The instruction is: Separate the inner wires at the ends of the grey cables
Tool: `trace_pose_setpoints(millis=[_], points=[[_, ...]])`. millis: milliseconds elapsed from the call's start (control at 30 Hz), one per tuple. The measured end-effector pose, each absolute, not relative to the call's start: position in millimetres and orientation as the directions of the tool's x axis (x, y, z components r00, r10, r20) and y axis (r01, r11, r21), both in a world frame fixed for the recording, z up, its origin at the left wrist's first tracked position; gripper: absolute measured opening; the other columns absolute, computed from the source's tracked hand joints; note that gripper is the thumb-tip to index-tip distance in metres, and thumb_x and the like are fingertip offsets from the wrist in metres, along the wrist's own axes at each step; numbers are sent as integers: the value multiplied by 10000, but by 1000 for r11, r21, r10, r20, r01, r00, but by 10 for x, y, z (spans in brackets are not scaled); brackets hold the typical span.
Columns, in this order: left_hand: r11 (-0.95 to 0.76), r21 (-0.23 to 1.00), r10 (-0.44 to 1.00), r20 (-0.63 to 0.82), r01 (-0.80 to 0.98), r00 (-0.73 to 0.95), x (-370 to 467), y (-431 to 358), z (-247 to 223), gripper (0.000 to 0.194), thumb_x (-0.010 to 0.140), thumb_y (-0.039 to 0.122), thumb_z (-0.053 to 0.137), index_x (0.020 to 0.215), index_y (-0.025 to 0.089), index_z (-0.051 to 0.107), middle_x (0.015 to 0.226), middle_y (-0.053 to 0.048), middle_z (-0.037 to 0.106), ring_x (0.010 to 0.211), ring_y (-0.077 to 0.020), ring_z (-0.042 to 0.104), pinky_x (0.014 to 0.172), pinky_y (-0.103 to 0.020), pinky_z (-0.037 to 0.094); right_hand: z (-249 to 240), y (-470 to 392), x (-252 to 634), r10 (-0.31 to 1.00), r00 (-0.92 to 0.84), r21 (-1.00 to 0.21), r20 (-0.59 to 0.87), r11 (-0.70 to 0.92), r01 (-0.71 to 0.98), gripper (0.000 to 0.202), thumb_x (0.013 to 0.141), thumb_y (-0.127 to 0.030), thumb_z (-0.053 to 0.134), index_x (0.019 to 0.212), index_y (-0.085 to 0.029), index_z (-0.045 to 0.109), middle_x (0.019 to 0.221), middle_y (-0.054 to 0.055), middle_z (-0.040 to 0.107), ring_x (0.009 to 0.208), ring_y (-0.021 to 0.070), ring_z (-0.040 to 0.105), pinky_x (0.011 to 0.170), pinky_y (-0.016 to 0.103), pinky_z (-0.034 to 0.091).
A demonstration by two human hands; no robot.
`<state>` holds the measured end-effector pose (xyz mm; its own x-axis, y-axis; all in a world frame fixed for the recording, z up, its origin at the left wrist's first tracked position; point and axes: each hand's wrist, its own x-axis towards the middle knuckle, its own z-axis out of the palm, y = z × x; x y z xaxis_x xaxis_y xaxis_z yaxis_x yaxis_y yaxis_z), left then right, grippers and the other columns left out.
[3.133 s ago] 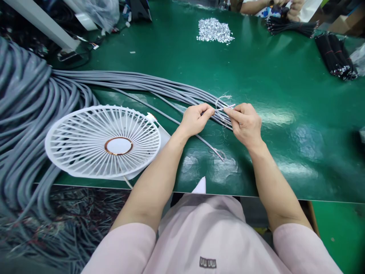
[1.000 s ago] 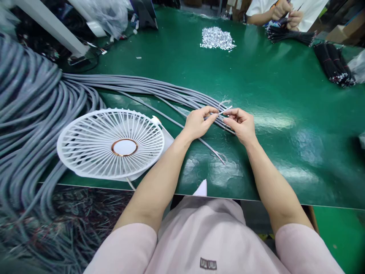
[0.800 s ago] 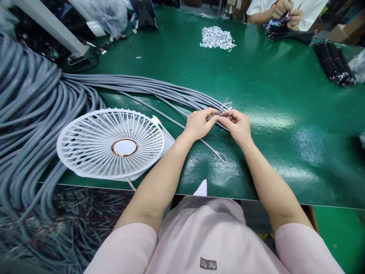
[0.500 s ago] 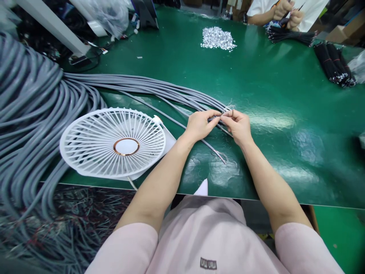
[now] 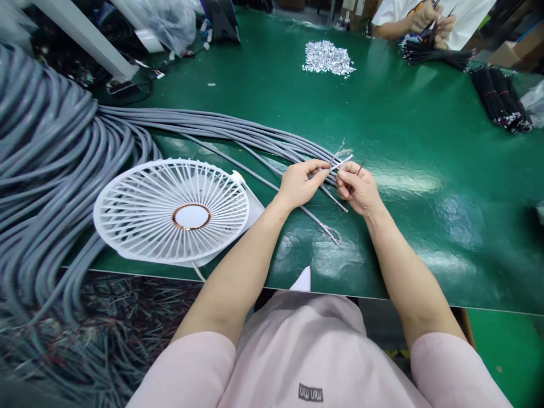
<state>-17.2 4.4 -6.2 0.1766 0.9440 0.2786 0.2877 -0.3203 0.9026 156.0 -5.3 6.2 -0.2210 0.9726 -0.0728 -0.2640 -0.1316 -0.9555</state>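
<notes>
My left hand (image 5: 302,182) is pinching a grey cable near its stripped white end (image 5: 342,162), above the green tabletop (image 5: 408,119). My right hand (image 5: 358,187) is curled nearly closed just beside that end, thumb against forefinger, a thin dark tip (image 5: 361,166) poking out; what it belongs to, I can't tell.

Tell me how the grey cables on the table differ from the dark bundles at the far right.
The grey cables are visibly thicker, while each wire in the black bundles is thin.
The grey cables run in a long, loose sweep from a heap at the left; the black bundles are short and compact, with reddish ties around them.
Both are groups of many strands lying on the green tabletop.
</notes>
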Motion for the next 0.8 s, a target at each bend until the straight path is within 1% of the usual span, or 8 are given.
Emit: trace_pose_setpoints(millis=[167,300,367,467,533,633,700,800], points=[[-278,953,953,256,124,164,-165,67,-45,245,840,324,630,944,125,730,619,5,653,581,-117,604,617,-234,471,23,-33,1500,972,-141,-945,-186,-216,-245,249,668,-318,702,715,-209,483,510,-95,510,326,29,324,320,171,154],[-266,963,947,252,42,201,-163,75,-54,202,811,301,657,899,130,720,632,10,648,561,-102,585,594,-226,464,-34,-50,1400,941,-149,-937,-303,-322,-132,185,680,-295,630,665,-216,463,435,-102,422,313,41,304,312,174,149],[-252,968,948,244,12,205,-169,82,-55,195,797,304,679,887,135,717,628,14,641,549,-97,572,577,-222,455,-51,-50,1383,936,-117,-938,-331,-341,-71,156,685,-283,612,665,-214,474,452,-93,434,324,43,319,317,173,149],[-233,972,957,235,-36,167,-188,92,-38,204,796,329,699,885,146,711,577,29,601,523,-89,540,556,-218,434,-45,-21,1457,945,3,-945,-327,-327,-9,113,688,-262,615,703,-210,516,487,-80,452,358,51,339,338,176,151],[-217,974,963,224,-64,147,-202,94,-20,216,808,354,696,898,158,709,547,37,574,506,-87,516,545,-221,420,-9,-2,1553,963,115,-969,-245,-248,8,110,688,-247,634,762,-209,561,526,-72,461,398,57,352,365,183,180],[-201,977,966,211,-77,149,-211,91,-8,252,827,393,685,956,179,710,534,38,557,498,-95,502,541,-234,419,92,-32,1661,972,229,-998,44,31,58,140,754,-302,649,860,-221,608,647,-31,514,515,86,434,443,210,285],[-204,977,966,210,-57,150,-212,90,-14,288,833,409,682,1016,189,707,539,35,563,497,-102,501,548,-245,429,161,-97,1654,949,230,-974,214,190,121,170,825,-394,622,865,-229,623,714,2,540,621,123,495,515,243,345],[-215,976,963,218,-33,161,-219,90,-25,339,831,428,686,1079,197,700,549,30,578,496,-107,504,561,-253,437,192,-198,1534,942,133,-931,310,272,243,208,837,-436,643,856,-230,668,677,2,513,651,148,477,583,281,361]])
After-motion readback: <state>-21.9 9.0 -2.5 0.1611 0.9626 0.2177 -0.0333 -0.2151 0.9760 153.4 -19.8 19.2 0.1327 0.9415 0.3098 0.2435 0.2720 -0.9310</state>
